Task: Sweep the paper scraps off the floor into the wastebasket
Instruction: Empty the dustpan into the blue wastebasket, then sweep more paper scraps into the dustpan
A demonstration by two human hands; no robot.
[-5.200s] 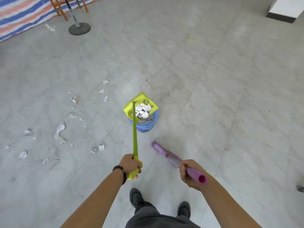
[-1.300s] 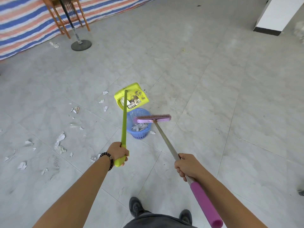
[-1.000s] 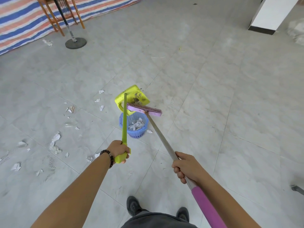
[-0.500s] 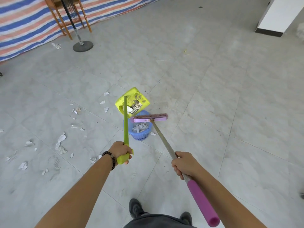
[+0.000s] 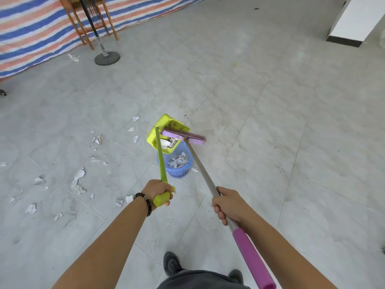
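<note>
My left hand (image 5: 159, 191) grips the long green handle of a yellow-green dustpan (image 5: 170, 127), tilted over a small blue wastebasket (image 5: 179, 171) that holds white paper scraps. A few scraps still cling inside the pan. My right hand (image 5: 228, 205) holds the grey and purple shaft of a purple broom (image 5: 184, 137); its head lies across the pan's mouth above the basket. Several paper scraps (image 5: 78, 181) are scattered over the grey tiles to the left, and one small scrap (image 5: 194, 169) lies beside the basket's right side.
A round black stand base (image 5: 107, 58) with a pole and a wooden chair's legs (image 5: 87, 38) stand at the back left before a striped tarp (image 5: 31, 36). A white pillar (image 5: 358, 19) is at the far right. My shoes (image 5: 173, 265) are at the bottom.
The broom head has moved up from the basket's rim onto the dustpan's mouth. The dustpan stays tilted over the basket, with paper in the basket.
</note>
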